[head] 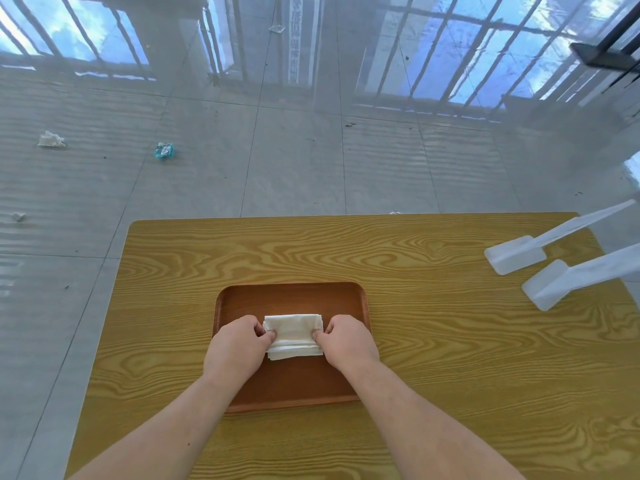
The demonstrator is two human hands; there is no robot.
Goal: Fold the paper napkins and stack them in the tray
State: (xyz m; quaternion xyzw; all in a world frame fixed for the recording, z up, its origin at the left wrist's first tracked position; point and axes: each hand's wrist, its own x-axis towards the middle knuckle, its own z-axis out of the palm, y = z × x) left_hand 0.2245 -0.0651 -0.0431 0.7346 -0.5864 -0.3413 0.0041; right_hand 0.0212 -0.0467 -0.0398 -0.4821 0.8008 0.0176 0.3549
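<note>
Nearest the camera, two bare forearms reach forward over the worktop (450, 341), wood-grain yellow. Left hand (235, 344) and right hand (348, 341) sit over the near half of the tray (291, 296), one at each short end of the napkin stack (292, 336). Placement reads as squaring: a hand at each side keeps the layers aligned while the pile is pressed down.

Left fingers (268, 336): curled, narrow, thumb tip on top of the stack's left edge, pinching it. Right fingers (318, 336): same, thumb on the right edge, other fingers tucked at or under the side; how far under cannot be told.

Napkin stack: white, folded, several layers, the near edges slightly stepped. It lies inside the tray, roughly central, on the tray floor.

Tray: reddish-brown, rounded corners, low rim, set on the worktop's near middle so both hands reach it evenly.

Further right on the worktop: two white plastic feet (533, 268) of some stand, well apart from the tray.

Beyond the worktop edge: glossy tiled floor (311, 168) with scattered litter, including a crumpled white scrap (51, 139) and a teal wrapper (163, 151).
</note>
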